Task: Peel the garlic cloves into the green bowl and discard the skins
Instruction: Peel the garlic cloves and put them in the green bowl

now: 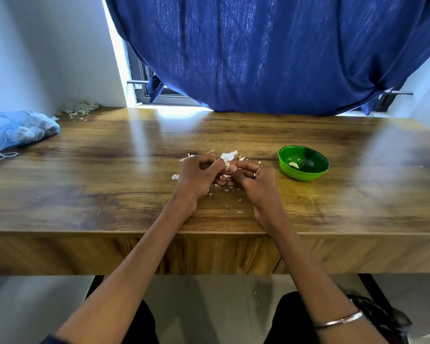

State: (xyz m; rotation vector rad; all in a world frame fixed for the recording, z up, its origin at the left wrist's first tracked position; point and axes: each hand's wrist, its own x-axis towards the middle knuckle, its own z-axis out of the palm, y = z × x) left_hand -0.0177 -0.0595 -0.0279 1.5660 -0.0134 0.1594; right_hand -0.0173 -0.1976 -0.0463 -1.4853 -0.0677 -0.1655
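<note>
A: Both hands at work mid-worktop [85, 184]. The left hand [199, 176] and the right hand [252, 181] meet fingertip to fingertip, each curled and pinching the same garlic clove [227, 166], which shows only as a pale sliver between the thumbs.

B: Where does the rest lie?

A: Loose skins [230, 155] sit just beyond the fingertips, with smaller flakes scattered under and in front of both hands. The green bowl [315, 175] stands near the right hand, on its outer side; one peeled clove [294, 165] rests inside.

B: How will the clove handle?

A: Judged light and small, firm in the body. The skin looks papery and brittle, likely to tear off in bits rather than one sheet. A bared clove is probably a little tacky, so flakes may cling to the fingers.

B: Best hold?

A: Likely at the two ends: one hand steadies the body, the other nips the skin edge at the tip and pulls away. Too hard a squeeze might bruise it or shoot it out of the pinch.

B: Anything else?

A: A blue mesh bag [20, 129] lies far off beyond the left hand.
</note>
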